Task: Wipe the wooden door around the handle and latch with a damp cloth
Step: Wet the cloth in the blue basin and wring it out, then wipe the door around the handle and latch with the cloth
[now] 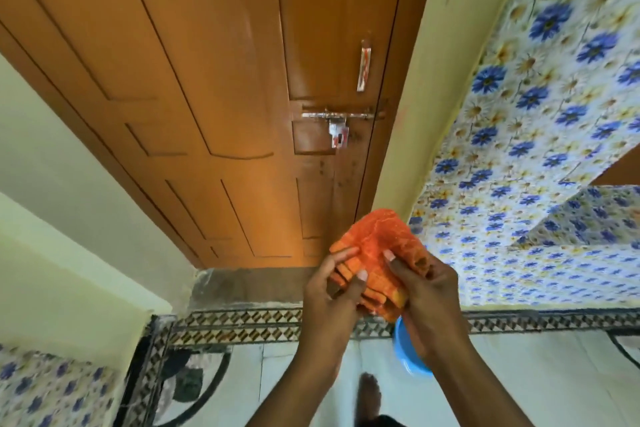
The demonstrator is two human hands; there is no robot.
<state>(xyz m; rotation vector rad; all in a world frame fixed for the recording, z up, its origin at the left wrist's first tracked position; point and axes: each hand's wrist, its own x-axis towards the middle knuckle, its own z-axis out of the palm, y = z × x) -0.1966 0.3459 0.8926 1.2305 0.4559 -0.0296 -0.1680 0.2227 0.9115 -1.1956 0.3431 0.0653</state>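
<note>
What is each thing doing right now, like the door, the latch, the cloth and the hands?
Wooden door: shut, not being touched.
Latch: bolt slid across toward the frame.
Handle: upright, untouched.
Orange cloth: bunched up, held in both hands, off the door.
Left hand: gripping the cloth.
Right hand: gripping the cloth.
Blue bowl: on the floor, mostly hidden by the right arm.

The blue bowl [407, 354] shows only a sliver of rim, the rest lost behind the right hand [427, 291] and its forearm, and part of the orange cloth [375, 253] is buried in the grip of both hands. The wooden door [214, 80] runs off the top edge. The floral tiles [540, 97] smear into blur, and the tag on the latch [337, 121] is too small to read.
</note>
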